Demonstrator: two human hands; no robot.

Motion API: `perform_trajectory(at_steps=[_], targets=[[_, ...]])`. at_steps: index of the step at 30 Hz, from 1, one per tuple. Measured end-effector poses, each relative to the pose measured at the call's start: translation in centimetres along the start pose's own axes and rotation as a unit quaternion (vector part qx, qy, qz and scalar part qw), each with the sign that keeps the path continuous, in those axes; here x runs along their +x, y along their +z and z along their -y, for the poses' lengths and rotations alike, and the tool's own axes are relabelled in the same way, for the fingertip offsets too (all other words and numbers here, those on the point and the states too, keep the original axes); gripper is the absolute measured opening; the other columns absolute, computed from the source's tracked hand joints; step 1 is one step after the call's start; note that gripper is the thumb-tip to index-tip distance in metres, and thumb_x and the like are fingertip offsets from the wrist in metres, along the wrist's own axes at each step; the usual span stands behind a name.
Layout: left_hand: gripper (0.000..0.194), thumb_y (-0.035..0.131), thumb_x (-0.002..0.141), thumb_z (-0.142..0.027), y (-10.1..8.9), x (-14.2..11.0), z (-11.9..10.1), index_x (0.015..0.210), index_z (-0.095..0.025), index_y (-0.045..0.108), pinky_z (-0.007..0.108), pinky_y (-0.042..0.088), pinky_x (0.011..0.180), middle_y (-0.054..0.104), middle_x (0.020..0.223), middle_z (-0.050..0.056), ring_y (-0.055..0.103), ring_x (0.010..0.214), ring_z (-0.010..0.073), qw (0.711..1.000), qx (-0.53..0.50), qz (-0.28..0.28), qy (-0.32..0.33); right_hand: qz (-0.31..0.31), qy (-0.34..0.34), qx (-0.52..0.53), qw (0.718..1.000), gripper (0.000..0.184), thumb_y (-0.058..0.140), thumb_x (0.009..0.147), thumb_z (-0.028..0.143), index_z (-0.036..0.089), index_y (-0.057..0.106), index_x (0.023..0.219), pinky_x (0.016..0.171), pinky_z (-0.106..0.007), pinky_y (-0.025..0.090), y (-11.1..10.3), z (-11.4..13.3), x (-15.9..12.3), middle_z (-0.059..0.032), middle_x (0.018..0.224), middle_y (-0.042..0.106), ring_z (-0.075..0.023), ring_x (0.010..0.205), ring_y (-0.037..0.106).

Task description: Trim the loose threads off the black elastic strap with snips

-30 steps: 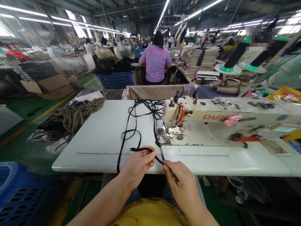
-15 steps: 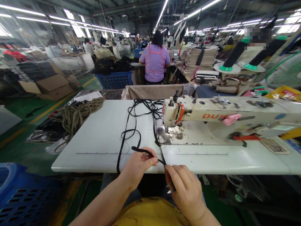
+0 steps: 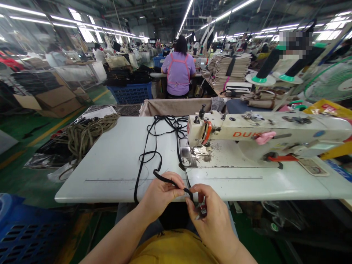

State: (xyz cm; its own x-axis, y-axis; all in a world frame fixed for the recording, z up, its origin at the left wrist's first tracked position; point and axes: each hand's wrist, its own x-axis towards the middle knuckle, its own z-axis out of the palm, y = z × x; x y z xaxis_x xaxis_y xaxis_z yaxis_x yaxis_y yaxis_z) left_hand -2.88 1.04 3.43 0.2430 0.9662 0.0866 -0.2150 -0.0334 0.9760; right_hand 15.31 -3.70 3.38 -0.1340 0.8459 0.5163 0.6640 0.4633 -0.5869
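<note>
My left hand [image 3: 165,192] is closed, pinching a narrow black strap [image 3: 165,178] between thumb and fingers above the table's front edge. Close beside it, my right hand [image 3: 210,212] has its thumb and forefinger at the strap where it bends down. Curled in that same palm is a small metal tool, apparently thread snips [image 3: 202,211], mostly covered by the fingers. The strap loops back across the white table [image 3: 110,161] to a loose tangle [image 3: 172,123] beside the sewing machine [image 3: 236,134].
Olive straps [image 3: 90,132] lie in a heap left of the table. A blue basket [image 3: 24,223] stands at lower left. Thread cones [image 3: 265,68] rise behind the machine, near a green fan [image 3: 330,80]. A person in purple [image 3: 178,71] sits ahead, facing away.
My right hand has turned and lifted slightly, bringing thumb and forefinger to the strap by my left fingertips. The strap's raised end has shifted slightly, and the view has moved a little rightward.
</note>
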Motion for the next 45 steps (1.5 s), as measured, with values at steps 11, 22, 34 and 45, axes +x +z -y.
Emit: perform_trajectory(at_steps=[11,22,34,45], targets=[[0.011,0.087,0.071,-0.019,0.7,-0.2,-0.2,0.072,-0.019,0.076,0.032,0.054,0.081,0.067,0.089,0.008,0.066,0.087,0.0216,1.000,-0.011,-0.006,-0.004,-0.009,-0.088,-0.037,0.995,0.020,0.053,0.092,0.007,0.020,0.052,0.107,0.062,-0.031,0.046,0.2,-0.1,0.2,-0.0019,0.079,0.059,-0.0186,0.068,0.058],[0.011,0.088,0.070,-0.018,1.0,0.0,-0.5,0.069,-0.019,0.077,0.031,0.054,0.079,0.066,0.088,0.008,0.066,0.088,0.0219,1.000,-0.010,-0.005,-0.012,-0.002,-0.107,-0.032,0.994,0.033,0.053,0.093,0.004,0.016,0.051,0.124,0.065,-0.032,0.049,0.1,-0.3,0.1,-0.0063,0.086,0.064,-0.0196,0.073,0.060],[0.015,0.089,0.070,-0.019,0.6,0.1,0.4,0.071,-0.016,0.074,0.030,0.054,0.079,0.066,0.088,0.007,0.065,0.087,0.0195,1.000,-0.012,0.011,0.018,0.014,-0.100,0.002,0.995,0.029,0.057,0.093,0.008,0.016,0.053,0.121,0.063,-0.033,0.048,-0.3,-0.2,0.2,-0.0062,0.085,0.063,-0.0207,0.074,0.060],[0.011,0.084,0.076,-0.013,-0.1,0.3,0.4,0.076,-0.017,0.074,0.030,0.052,0.082,0.066,0.091,0.006,0.065,0.089,0.0186,0.998,0.018,0.018,0.051,-0.013,-0.052,0.070,0.996,0.023,0.062,0.094,0.006,0.021,0.064,0.111,0.075,-0.033,0.053,-0.8,-0.7,1.2,-0.0073,0.097,0.068,-0.0198,0.087,0.064]])
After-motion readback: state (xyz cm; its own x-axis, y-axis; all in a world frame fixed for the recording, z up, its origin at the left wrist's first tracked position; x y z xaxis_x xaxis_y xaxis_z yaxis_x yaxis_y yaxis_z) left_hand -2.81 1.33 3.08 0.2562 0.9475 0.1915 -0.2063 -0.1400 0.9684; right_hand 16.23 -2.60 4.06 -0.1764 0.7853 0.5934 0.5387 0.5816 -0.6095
